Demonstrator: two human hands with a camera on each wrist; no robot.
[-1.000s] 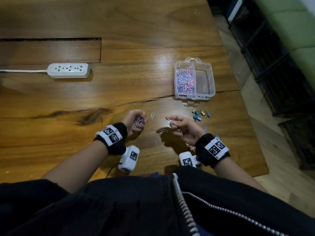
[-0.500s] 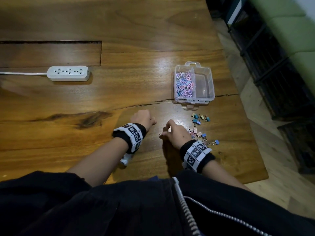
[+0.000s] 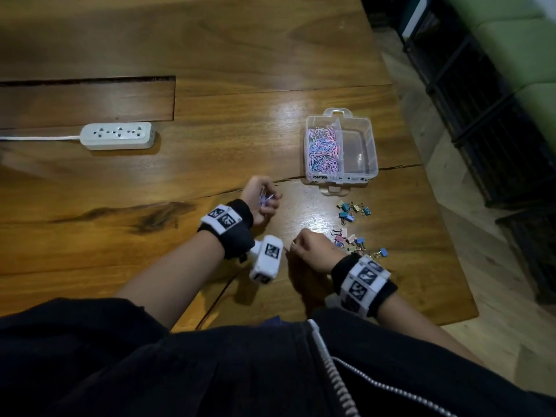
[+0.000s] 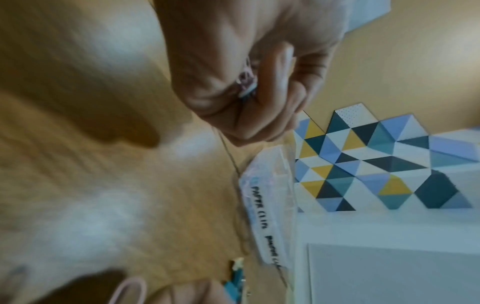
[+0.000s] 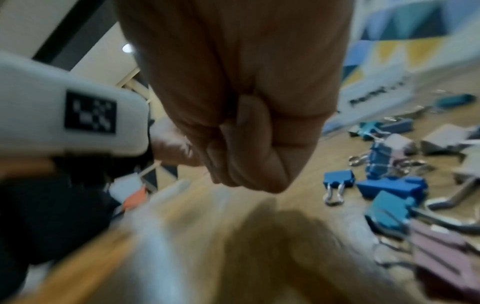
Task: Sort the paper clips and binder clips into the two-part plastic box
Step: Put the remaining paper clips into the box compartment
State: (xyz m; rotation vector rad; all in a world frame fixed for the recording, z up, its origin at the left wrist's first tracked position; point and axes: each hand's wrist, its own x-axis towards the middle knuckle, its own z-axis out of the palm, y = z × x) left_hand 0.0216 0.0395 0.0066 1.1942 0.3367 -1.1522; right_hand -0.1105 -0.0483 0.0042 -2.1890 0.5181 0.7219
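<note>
1. Hard to make out: both wrist views are smeared by blur. The left wrist view shows only a small tuft of pastel wire between thumb and curled fingers (image 4: pixel 272 82), and the box label there reads roughly "PAPER CLIPS", with a second word illegible. In the right wrist view the fist hides whatever it may carry.
2. A white power strip (image 3: pixel 118 135) lies at the far left of the wooden worktop (image 3: pixel 210 55), its cord running off the left edge.
3. The left hand (image 3: pixel 259 197) is raised near the middle of the worktop, its fingers curled and clamped on a small bunch of paper clips (image 3: pixel 264 197) that sticks out above them.
4. The right hand (image 3: pixel 311 247) sits nearer the body, knuckles up, fingers curled tight. In the head view a thin glint shows at its fingertips; whether it is a pinched clip I cannot tell.
5. The two-part plastic box (image 3: pixel 373 145) stands beyond the hands, open. Its left compartment is full of pink, purple and blue paper clips; the right one shows only its clear bottom.
6. Binder clips (image 3: pixel 353 209) lie loose on the worktop in two clusters: one just in front of the box, the other just beside the right hand's knuckles.
7. A dark jacket with a zip fills the bottom of the head view.
</note>
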